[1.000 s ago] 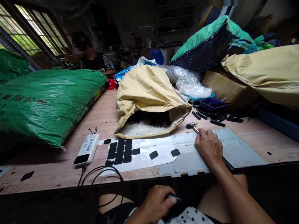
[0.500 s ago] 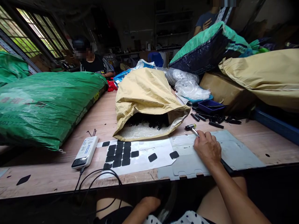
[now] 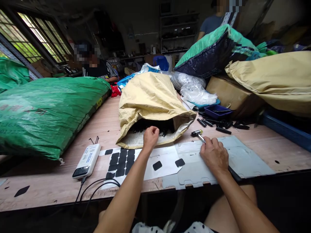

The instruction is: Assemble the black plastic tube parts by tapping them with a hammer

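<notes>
My left hand (image 3: 150,137) is stretched out to the mouth of a tan woven sack (image 3: 152,97) lying on the wooden table, its fingers curled at the opening where black parts (image 3: 157,126) show; whether it holds any I cannot make out. My right hand (image 3: 214,154) rests on a grey cardboard sheet (image 3: 245,158), closed around the handle of a small hammer (image 3: 197,133) whose head points away from me. A white sheet (image 3: 162,155) with several black square pads (image 3: 122,158) lies between my hands.
A big green sack (image 3: 48,110) fills the table's left. A white power bank (image 3: 86,156) with a black cable sits near the front edge. Black parts and a blue tray (image 3: 217,111) lie at the right, below stacked sacks. Two people are at the far end.
My left hand rose from my lap and reached forward to the tan sack's opening. My right hand stayed on the hammer.
</notes>
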Motion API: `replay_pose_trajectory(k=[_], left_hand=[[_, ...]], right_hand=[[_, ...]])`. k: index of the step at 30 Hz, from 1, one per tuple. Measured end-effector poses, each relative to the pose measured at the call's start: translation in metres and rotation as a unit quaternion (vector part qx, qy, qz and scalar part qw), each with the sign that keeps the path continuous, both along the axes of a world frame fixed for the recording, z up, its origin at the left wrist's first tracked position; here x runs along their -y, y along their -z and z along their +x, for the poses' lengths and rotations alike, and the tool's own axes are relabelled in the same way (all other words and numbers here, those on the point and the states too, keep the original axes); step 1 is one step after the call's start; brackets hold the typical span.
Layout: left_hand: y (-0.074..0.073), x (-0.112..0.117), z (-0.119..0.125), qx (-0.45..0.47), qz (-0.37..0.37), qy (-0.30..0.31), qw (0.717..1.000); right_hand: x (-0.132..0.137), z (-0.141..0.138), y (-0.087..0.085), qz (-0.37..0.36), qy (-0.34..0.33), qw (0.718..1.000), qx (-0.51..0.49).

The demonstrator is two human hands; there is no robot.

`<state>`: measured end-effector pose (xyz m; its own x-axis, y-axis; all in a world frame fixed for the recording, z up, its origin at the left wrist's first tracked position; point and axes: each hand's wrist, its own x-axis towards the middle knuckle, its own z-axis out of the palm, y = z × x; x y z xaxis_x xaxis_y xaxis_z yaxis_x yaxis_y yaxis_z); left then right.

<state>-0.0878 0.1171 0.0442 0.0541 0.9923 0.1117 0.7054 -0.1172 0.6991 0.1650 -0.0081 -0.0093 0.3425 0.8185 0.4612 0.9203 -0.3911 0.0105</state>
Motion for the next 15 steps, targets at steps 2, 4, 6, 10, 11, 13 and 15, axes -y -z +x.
replay_pose_trajectory(k=[2, 4, 6, 10, 11, 13, 15], left_hand=[[0.011, -0.025, -0.001, -0.056, 0.012, -0.047, 0.997], [0.021, -0.036, -0.002, -0.075, 0.003, -0.049, 0.996], [0.027, -0.037, -0.002, -0.094, -0.001, -0.049, 0.994], [0.027, -0.031, 0.0, -0.131, -0.012, -0.055, 0.99], [0.026, -0.031, 0.001, -0.139, -0.017, -0.056, 0.988], [0.022, -0.029, -0.002, -0.156, -0.03, -0.058, 0.986], [0.019, -0.026, -0.008, -0.169, -0.041, -0.058, 0.983]], right_hand=[[0.0, 0.0, -0.001, -0.002, 0.001, 1.0, -0.003], [-0.001, -0.001, -0.002, -0.006, 0.0, 1.0, -0.004], [0.0, -0.001, -0.002, -0.007, 0.0, 1.0, -0.003], [0.0, -0.002, -0.004, -0.009, 0.003, 1.0, -0.004], [0.0, -0.002, -0.004, -0.01, 0.003, 1.0, -0.005], [0.0, -0.002, -0.004, -0.01, 0.003, 1.0, -0.006], [0.0, -0.001, -0.004, -0.008, 0.003, 1.0, -0.006]])
